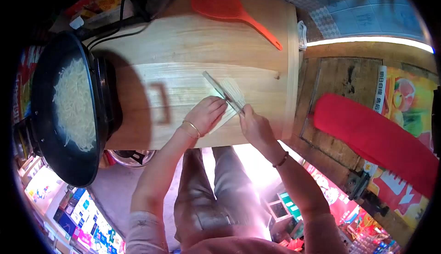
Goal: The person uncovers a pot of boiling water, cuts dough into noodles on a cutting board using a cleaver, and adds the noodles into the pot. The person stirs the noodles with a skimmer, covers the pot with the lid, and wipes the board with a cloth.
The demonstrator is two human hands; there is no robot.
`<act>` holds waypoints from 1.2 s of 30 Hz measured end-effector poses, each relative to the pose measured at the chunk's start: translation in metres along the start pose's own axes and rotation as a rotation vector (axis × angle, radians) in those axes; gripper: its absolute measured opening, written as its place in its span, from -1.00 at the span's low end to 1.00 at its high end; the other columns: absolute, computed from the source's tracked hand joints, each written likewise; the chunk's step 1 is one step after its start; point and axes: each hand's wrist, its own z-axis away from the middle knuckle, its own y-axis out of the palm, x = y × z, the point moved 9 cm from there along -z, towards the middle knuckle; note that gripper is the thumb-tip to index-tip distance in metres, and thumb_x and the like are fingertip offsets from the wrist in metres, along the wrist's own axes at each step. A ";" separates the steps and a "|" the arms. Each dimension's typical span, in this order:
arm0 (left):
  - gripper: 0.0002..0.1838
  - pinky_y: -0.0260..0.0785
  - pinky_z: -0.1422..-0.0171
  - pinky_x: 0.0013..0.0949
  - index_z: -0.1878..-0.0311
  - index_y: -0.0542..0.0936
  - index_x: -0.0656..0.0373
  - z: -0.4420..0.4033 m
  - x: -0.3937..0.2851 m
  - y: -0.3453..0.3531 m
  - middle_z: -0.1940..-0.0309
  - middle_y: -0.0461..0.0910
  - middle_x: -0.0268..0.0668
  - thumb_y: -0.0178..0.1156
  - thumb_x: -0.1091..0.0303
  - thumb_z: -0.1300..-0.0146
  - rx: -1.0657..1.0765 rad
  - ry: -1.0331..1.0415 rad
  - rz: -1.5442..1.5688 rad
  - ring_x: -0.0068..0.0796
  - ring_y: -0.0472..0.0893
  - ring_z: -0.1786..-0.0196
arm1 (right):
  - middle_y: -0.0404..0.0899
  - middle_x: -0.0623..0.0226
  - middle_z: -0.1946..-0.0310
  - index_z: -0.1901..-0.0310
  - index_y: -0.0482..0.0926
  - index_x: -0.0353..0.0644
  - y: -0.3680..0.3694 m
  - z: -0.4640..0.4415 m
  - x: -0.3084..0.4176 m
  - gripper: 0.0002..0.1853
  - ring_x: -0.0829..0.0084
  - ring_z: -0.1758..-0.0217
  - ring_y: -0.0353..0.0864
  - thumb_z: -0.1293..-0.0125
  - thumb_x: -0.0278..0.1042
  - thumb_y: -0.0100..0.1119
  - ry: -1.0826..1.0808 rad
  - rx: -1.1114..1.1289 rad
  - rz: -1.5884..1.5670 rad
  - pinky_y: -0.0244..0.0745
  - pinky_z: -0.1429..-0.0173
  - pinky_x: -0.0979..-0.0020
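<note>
My right hand [257,124] is closed round the handle of a kitchen knife [214,82], whose blade slants up and to the left over the board. On the far side of the blade lie thin, pale dough strips [235,88], side by side. Under my left hand [207,111], a pale folded dough sheet [224,120] shows in part on the near side of the blade. The left fingers are bent and pressed together on the dough, with their tips close to the knife. Where the blade's edge meets the dough is hidden.
The wooden board [183,43] fills the middle. A black wok [39,102] with pale noodles [73,105] stands at its left on a cooker. An orange strainer [218,1] lies at the far edge. A red cloth [367,130] rests on the wooden surface at right.
</note>
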 end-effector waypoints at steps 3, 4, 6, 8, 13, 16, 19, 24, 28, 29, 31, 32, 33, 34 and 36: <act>-0.73 0.39 -0.13 -0.23 0.12 0.56 0.28 -0.002 0.000 -0.005 0.12 0.55 -0.18 0.22 0.46 -0.07 -0.034 0.019 -0.046 -0.18 0.51 0.01 | 0.47 -0.01 0.48 0.20 0.30 -0.28 -0.013 -0.001 0.000 -0.83 -0.07 0.43 0.57 -0.34 -0.36 -0.01 -0.038 -0.051 -0.061 0.52 0.38 0.06; -0.72 0.41 -0.10 -0.22 0.11 0.56 0.28 -0.002 0.001 -0.005 0.13 0.55 -0.19 0.24 0.47 -0.07 -0.044 0.020 -0.019 -0.18 0.52 0.03 | 0.48 0.00 0.47 0.21 0.30 -0.27 -0.017 0.004 0.003 -0.83 -0.06 0.44 0.57 -0.34 -0.36 -0.01 -0.006 0.009 -0.015 0.52 0.38 0.09; -0.73 0.41 -0.07 -0.22 0.11 0.57 0.27 -0.003 -0.002 -0.008 0.14 0.55 -0.20 0.25 0.49 -0.07 -0.052 0.030 -0.022 -0.18 0.52 0.04 | 0.49 0.01 0.47 0.22 0.30 -0.27 -0.018 0.021 0.001 -0.83 -0.04 0.44 0.58 -0.35 -0.35 -0.01 0.036 0.065 0.034 0.53 0.39 0.11; -0.73 0.41 -0.08 -0.23 0.11 0.57 0.27 -0.005 -0.003 -0.008 0.14 0.55 -0.20 0.25 0.49 -0.07 -0.043 0.031 -0.025 -0.18 0.52 0.04 | 0.49 0.01 0.46 0.22 0.30 -0.26 -0.015 0.028 0.002 -0.84 0.00 0.44 0.60 -0.34 -0.36 0.00 -0.032 0.080 0.175 0.54 0.39 0.13; -0.73 0.37 -0.16 -0.24 0.10 0.57 0.27 -0.002 0.005 -0.001 0.09 0.54 -0.19 0.20 0.43 -0.10 0.039 -0.034 0.008 -0.20 0.49 -0.04 | 0.51 0.02 0.46 0.23 0.31 -0.26 0.004 0.009 0.003 -0.85 0.00 0.42 0.61 -0.34 -0.36 -0.02 0.031 0.078 0.086 0.54 0.40 0.13; -0.74 0.37 -0.15 -0.23 0.11 0.56 0.27 0.000 0.004 -0.001 0.11 0.54 -0.19 0.20 0.43 -0.11 0.004 0.007 0.003 -0.20 0.50 -0.01 | 0.51 -0.05 0.48 0.24 0.28 -0.26 0.003 -0.004 -0.002 -0.83 -0.08 0.42 0.58 -0.37 -0.34 -0.03 0.013 -0.002 0.028 0.49 0.40 0.04; -0.74 0.37 -0.14 -0.23 0.12 0.56 0.27 0.000 -0.002 -0.006 0.12 0.54 -0.19 0.21 0.43 -0.11 -0.006 0.011 -0.021 -0.20 0.50 0.00 | 0.51 -0.07 0.48 0.24 0.29 -0.26 -0.002 0.004 -0.002 -0.84 -0.08 0.41 0.58 -0.36 -0.35 -0.02 0.038 -0.010 -0.035 0.47 0.40 0.02; -0.74 0.37 -0.14 -0.23 0.11 0.56 0.27 0.001 -0.003 -0.006 0.13 0.54 -0.20 0.20 0.42 -0.12 -0.009 0.016 -0.038 -0.21 0.50 0.01 | 0.51 -0.03 0.47 0.24 0.33 -0.28 -0.020 0.030 0.003 -0.87 -0.02 0.42 0.60 -0.32 -0.40 -0.01 -0.039 -0.028 0.024 0.49 0.41 0.06; -0.74 0.40 -0.10 -0.23 0.12 0.57 0.29 0.001 -0.001 -0.006 0.13 0.54 -0.18 0.23 0.47 -0.09 -0.008 -0.001 -0.004 -0.17 0.51 0.03 | 0.52 -0.05 0.46 0.24 0.33 -0.28 -0.013 0.027 0.009 -0.88 -0.03 0.42 0.61 -0.32 -0.42 -0.02 -0.046 0.067 0.128 0.51 0.40 0.08; -0.74 0.38 -0.13 -0.24 0.11 0.55 0.29 -0.001 0.000 -0.008 0.14 0.54 -0.19 0.20 0.43 -0.12 0.000 0.007 -0.001 -0.19 0.51 0.02 | 0.52 -0.06 0.47 0.24 0.33 -0.29 -0.008 0.022 0.004 -0.88 -0.04 0.42 0.61 -0.31 -0.43 -0.02 0.055 0.090 0.078 0.52 0.40 0.08; -0.74 0.38 -0.13 -0.24 0.11 0.55 0.29 0.000 0.000 -0.007 0.13 0.54 -0.19 0.20 0.44 -0.12 0.002 0.002 0.021 -0.19 0.51 0.02 | 0.51 -0.07 0.48 0.24 0.33 -0.30 0.006 0.013 0.003 -0.88 -0.05 0.42 0.60 -0.31 -0.43 -0.02 0.028 0.048 0.066 0.53 0.40 0.08; -0.74 0.38 -0.13 -0.25 0.11 0.55 0.29 0.000 0.001 -0.007 0.13 0.54 -0.19 0.20 0.44 -0.12 0.003 0.004 0.040 -0.18 0.50 0.01 | 0.51 -0.08 0.49 0.24 0.32 -0.31 0.008 0.009 0.002 -0.87 -0.07 0.43 0.60 -0.31 -0.43 -0.02 0.000 -0.001 0.056 0.53 0.41 0.08; -0.74 0.38 -0.13 -0.25 0.11 0.55 0.29 -0.001 0.003 -0.006 0.13 0.54 -0.19 0.20 0.44 -0.12 0.005 0.005 0.038 -0.18 0.50 0.01 | 0.51 -0.08 0.49 0.24 0.32 -0.31 0.005 0.001 0.002 -0.87 -0.07 0.43 0.60 -0.31 -0.43 -0.02 -0.001 -0.003 0.053 0.53 0.41 0.08; -0.74 0.38 -0.13 -0.25 0.11 0.56 0.29 0.001 0.001 -0.007 0.13 0.54 -0.19 0.20 0.45 -0.11 -0.006 0.005 0.018 -0.19 0.51 0.02 | 0.51 -0.08 0.50 0.24 0.32 -0.32 -0.002 -0.003 0.003 -0.86 -0.08 0.43 0.60 -0.32 -0.42 -0.03 0.014 0.013 0.016 0.53 0.41 0.07; -0.75 0.38 -0.13 -0.25 0.11 0.56 0.29 0.002 0.000 -0.009 0.13 0.54 -0.19 0.20 0.46 -0.11 -0.017 0.019 -0.005 -0.19 0.51 0.02 | 0.50 -0.07 0.51 0.23 0.32 -0.32 -0.008 -0.001 0.007 -0.85 -0.05 0.42 0.60 -0.34 -0.39 -0.04 -0.031 -0.010 0.006 0.53 0.41 0.09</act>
